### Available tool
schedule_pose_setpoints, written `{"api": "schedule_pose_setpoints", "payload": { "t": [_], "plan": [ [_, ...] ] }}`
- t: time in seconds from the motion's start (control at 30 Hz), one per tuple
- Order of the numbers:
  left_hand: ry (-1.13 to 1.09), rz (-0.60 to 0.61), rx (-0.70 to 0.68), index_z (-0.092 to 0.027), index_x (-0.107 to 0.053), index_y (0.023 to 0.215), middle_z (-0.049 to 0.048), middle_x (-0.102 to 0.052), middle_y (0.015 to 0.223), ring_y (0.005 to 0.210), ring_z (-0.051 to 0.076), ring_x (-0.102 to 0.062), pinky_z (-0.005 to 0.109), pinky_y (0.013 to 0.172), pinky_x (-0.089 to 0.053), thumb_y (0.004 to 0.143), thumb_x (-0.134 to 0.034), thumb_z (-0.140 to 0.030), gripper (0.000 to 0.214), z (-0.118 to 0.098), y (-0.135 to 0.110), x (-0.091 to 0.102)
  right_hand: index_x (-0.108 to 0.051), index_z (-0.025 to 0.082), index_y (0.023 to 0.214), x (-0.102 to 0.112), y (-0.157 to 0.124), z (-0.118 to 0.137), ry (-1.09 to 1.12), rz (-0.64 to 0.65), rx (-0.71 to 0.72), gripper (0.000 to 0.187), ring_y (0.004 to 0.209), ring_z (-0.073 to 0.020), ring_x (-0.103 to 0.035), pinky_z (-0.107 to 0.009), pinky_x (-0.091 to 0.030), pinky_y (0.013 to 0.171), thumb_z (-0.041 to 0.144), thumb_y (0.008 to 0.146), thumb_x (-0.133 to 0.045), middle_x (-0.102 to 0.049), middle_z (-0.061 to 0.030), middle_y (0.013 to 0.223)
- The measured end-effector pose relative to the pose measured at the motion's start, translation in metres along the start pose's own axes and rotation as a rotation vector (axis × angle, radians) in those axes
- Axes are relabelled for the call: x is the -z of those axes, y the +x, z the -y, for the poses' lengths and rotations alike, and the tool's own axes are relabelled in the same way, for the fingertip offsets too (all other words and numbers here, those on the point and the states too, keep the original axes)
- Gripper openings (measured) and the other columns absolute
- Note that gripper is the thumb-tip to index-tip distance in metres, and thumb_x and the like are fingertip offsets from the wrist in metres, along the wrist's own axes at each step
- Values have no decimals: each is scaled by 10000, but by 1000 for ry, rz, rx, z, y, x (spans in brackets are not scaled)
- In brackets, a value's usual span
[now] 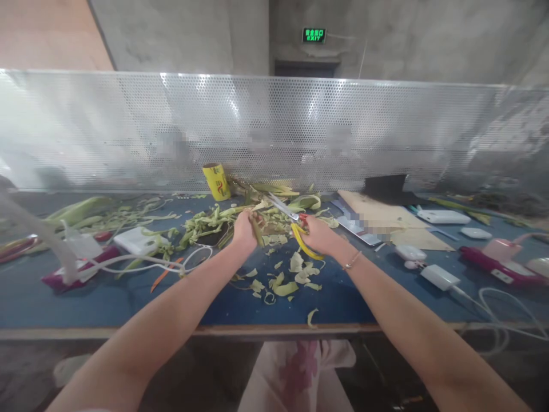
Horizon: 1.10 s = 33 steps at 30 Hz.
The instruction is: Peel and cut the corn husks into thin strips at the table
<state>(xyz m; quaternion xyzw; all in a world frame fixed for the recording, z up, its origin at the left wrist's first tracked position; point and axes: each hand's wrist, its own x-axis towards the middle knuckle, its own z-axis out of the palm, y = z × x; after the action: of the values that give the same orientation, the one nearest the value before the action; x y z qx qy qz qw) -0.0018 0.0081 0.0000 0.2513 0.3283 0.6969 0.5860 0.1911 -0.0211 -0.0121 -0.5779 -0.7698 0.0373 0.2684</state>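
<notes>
My right hand (321, 233) grips a pair of scissors (283, 207) by its yellow and red handle loops. The metal blades point up and to the left, slightly parted. To their left, my left hand (246, 230) is closed round a strip of pale green husk (258, 233), its lower end showing below the fingers. Behind and beside that hand lies a heap of curled green husk pieces (210, 222). Cut pale scraps (285, 286) are scattered on the blue tabletop (334, 303) between my forearms.
A yellow cylindrical can (217, 182) stands by the perforated metal screen (240, 126). Chargers, white cables and a magenta power strip (501, 268) lie on the right; another power strip (64, 278) is left. A brown folder (386, 217) and an orange-red strip (166, 274) flank my arms.
</notes>
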Motion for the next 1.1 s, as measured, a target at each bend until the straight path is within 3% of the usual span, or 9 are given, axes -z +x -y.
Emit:
{"api": "schedule_pose_setpoints", "payload": {
  "t": [0.33, 0.57, 0.8, 1.1],
  "plan": [
    [-56, 117, -60, -157, -514, 744, -23, -557, 614, 559, 62, -542, 197, 582, -454, 791, -523, -111, 66, -6, 0, 5, -536, 167, 924, -4, 1, -4, 122, 149, 2, 355, 674, -165, -562, -252, -375, 594, 495, 788, -529, -623, -69, 825],
    [-113, 242, 5, -143, -500, 727, 10, -590, 656, 578, 78, -561, 211, 605, -469, 827, -467, -102, 112, -5, 4, 6, -533, 166, 878, -8, 1, -11, 183, 265, 22, 391, 635, -150, -520, -262, -378, 595, 541, 769, -530, -591, -41, 751],
    [-67, 214, 106, -138, -496, 702, 12, -564, 579, 539, 86, -554, 213, 592, -475, 864, -397, -116, 191, -2, -7, -2, -503, 168, 854, -5, -2, -2, 281, 226, 74, 358, 629, -140, -507, -263, -378, 606, 513, 767, -540, -562, -19, 739],
    [65, 374, 169, -130, -571, 767, 23, -624, 655, 630, 102, -607, 235, 652, -497, 830, -513, -154, 89, 5, -16, -1, -538, 168, 846, -4, 0, -4, 274, 135, 173, 346, 658, -143, -503, -262, -384, 639, 509, 798, -513, -573, -29, 756]
  ]
}}
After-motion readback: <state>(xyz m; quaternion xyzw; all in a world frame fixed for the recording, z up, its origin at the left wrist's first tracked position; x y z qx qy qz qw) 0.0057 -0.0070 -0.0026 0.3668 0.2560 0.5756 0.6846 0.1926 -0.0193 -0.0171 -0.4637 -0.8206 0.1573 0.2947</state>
